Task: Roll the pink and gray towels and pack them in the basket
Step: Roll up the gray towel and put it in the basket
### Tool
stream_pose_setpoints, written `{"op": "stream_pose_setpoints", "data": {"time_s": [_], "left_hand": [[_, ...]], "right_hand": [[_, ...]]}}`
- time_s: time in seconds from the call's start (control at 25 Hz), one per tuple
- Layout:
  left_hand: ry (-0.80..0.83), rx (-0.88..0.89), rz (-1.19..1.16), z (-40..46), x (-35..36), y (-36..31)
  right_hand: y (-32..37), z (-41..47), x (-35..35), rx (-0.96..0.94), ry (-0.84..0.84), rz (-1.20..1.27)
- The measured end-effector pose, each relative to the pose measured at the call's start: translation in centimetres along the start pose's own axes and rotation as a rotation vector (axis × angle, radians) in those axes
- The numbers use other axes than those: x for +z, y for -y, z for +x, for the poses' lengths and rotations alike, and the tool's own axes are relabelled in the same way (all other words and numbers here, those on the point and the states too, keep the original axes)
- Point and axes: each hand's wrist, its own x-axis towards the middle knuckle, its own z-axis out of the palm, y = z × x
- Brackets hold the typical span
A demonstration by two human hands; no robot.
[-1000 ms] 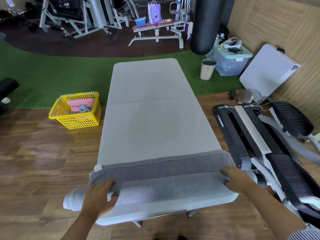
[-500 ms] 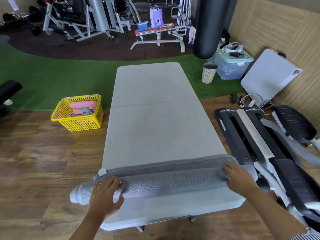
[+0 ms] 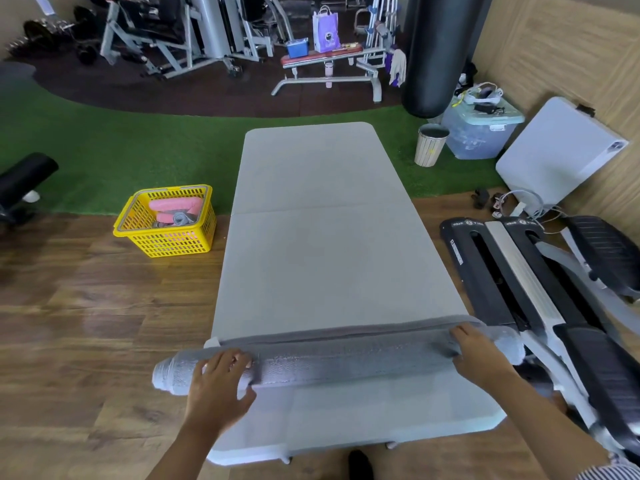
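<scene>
A gym room spreads out behind a long grey folding table (image 3: 322, 258) that stands on a wooden floor, with green artificial turf beyond it and weight machines along the far wall. A gray towel (image 3: 346, 355) lies rolled into a long cylinder across the near end of the table, both of its ends sticking out past the table's side edges. A small white tag shows at the towel's left far edge; no writing on it can be read.

The left hand (image 3: 216, 386) lies on top of the roll near its left end, fingers spread and gently curved over the cloth, the thumb at the near side. The right hand (image 3: 481, 355) rests on the roll near its right end, fingers bent over the top of the towel.

On the floor left of the table stands a yellow basket (image 3: 173, 244) of plastic mesh. Inside it lie a rolled pink towel (image 3: 175, 205) and, beside it, a smaller grey roll.

To the right of the table sits a black and silver stepper machine (image 3: 512, 271); small white lettering on its front end is too small to read. Farther back are a black punching bag (image 3: 436, 53), a striped waste bin (image 3: 431, 145), a clear storage box and a purple paper bag (image 3: 325, 29) on a bench, its dark printed logo illegible.
</scene>
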Motion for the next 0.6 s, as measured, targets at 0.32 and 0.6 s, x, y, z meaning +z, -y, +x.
{"op": "stream_pose_setpoints", "data": {"time_s": [0.32,0.6], "left_hand": [[-0.030,-0.192,0.069,1.4,0.0,0.9],[0.062,-0.157,0.010,3.4,0.3,3.2]], "right_hand": [[1.1,4.9,-1.2,-0.083,0.140,-0.007],[4.0,9.6,-2.9,-0.244,0.264,-0.172]]}}
